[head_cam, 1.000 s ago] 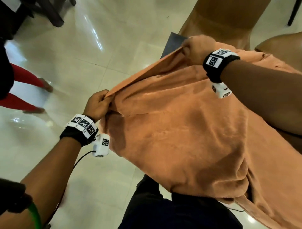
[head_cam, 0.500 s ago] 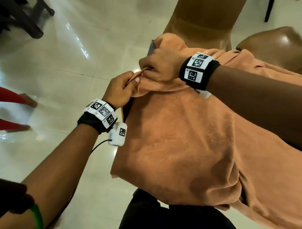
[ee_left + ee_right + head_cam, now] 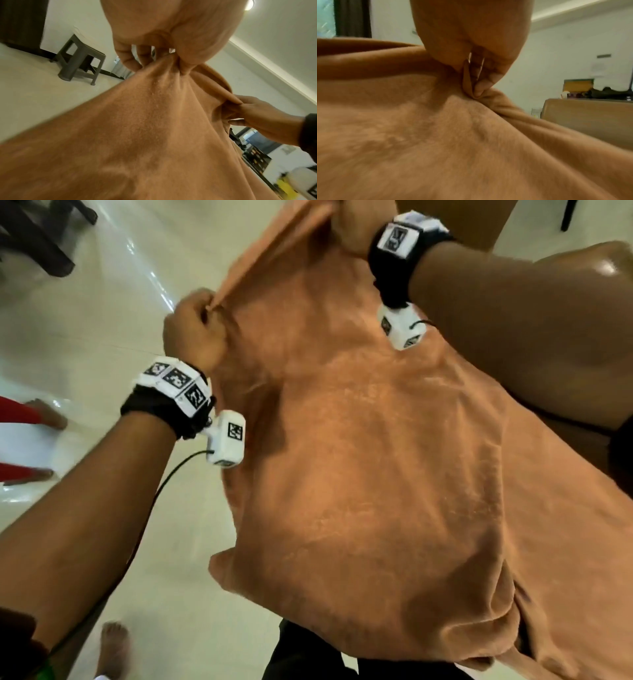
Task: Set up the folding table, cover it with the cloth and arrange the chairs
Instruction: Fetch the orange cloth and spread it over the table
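An orange-brown cloth (image 3: 376,474) hangs in front of me, filling most of the head view. My left hand (image 3: 195,330) grips its upper edge in a fist at the left. My right hand (image 3: 349,227) grips the same edge higher up, at the top of the frame, partly cut off. The stretch of edge between the two hands is pulled taut. In the left wrist view my left hand (image 3: 164,56) bunches the cloth (image 3: 137,128), and the right hand (image 3: 248,112) pinches a fold further along. The right wrist view shows my right hand (image 3: 476,83) pinching a fold of cloth (image 3: 436,142).
A brown chair (image 3: 589,268) stands at the right behind the cloth. A dark stool (image 3: 37,237) is at the top left, also the grey stool (image 3: 78,59). Another person's bare feet (image 3: 48,416) and red trouser legs are at the left on the glossy tiled floor (image 3: 85,313).
Half a second ago my hands were close together on the cloth edge. They have since moved apart, the right hand rising up and away, stretching the edge between them.
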### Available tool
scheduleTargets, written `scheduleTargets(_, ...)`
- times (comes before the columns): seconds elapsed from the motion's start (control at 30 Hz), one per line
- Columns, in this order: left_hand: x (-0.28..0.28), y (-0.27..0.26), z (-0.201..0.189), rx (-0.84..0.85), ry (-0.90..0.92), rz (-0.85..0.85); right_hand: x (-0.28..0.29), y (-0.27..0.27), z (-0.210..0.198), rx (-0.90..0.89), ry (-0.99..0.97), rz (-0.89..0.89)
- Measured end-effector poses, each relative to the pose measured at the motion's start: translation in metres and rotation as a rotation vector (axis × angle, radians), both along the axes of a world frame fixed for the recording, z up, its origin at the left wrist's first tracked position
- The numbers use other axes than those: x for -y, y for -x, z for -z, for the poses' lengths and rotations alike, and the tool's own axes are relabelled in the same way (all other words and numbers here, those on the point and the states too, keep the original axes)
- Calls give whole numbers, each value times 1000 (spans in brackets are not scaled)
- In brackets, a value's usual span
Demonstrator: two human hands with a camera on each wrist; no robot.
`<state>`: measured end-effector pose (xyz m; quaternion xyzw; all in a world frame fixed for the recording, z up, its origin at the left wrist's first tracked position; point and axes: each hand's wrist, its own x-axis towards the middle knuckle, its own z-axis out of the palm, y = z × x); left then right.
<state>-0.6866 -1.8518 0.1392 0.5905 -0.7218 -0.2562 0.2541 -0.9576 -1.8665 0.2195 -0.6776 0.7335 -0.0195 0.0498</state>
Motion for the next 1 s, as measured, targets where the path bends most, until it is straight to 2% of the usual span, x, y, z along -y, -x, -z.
scheduleTargets(0.07, 26, 0, -2, 79, -7, -115, 22, -16, -1, 38, -79, -42)
scheduleTargets(0.17, 31, -6, 7, 122, -346, -142, 22, -28, 19, 49, -202, -88)
scheduleTargets(0.23, 10, -7, 22, 89, -436, -32, 8, -23, 35, 43, -220, -98)
scheduleTargets(0.37, -69, -15, 62, 384, -591, 246, -39, 14, 72, 64, -356, -14)
scheduleTargets(0.4, -89, -18, 73, 413, -643, 286, -55, 25, 80, 60, -399, 11)
scheduleTargets(0.47, -119, -27, 91, 362, -730, 316, -88, 43, 89, 79, -420, 55)
scheduleTargets(0.53, -136, -32, 98, 281, -727, 301, -116, 60, 93, 103, -402, 113)
scheduleTargets(0.6, -143, -36, 98, 283, -620, 293, -141, 72, 95, 138, -362, 168)
scheduleTargets(0.7, -133, -49, 98, 413, -477, 303, -178, 81, 91, 196, -289, 229)
scheduleTargets(0.77, -114, -67, 96, 486, -450, 225, -199, 80, 88, 223, -235, 246)
scheduleTargets(0.9, -87, -110, 99, 566, -489, 55, -237, 75, 86, 218, -161, 259)
scheduleTargets(1.0, -86, -124, 105, 588, -559, -16, -258, 72, 92, 236, -168, 326)
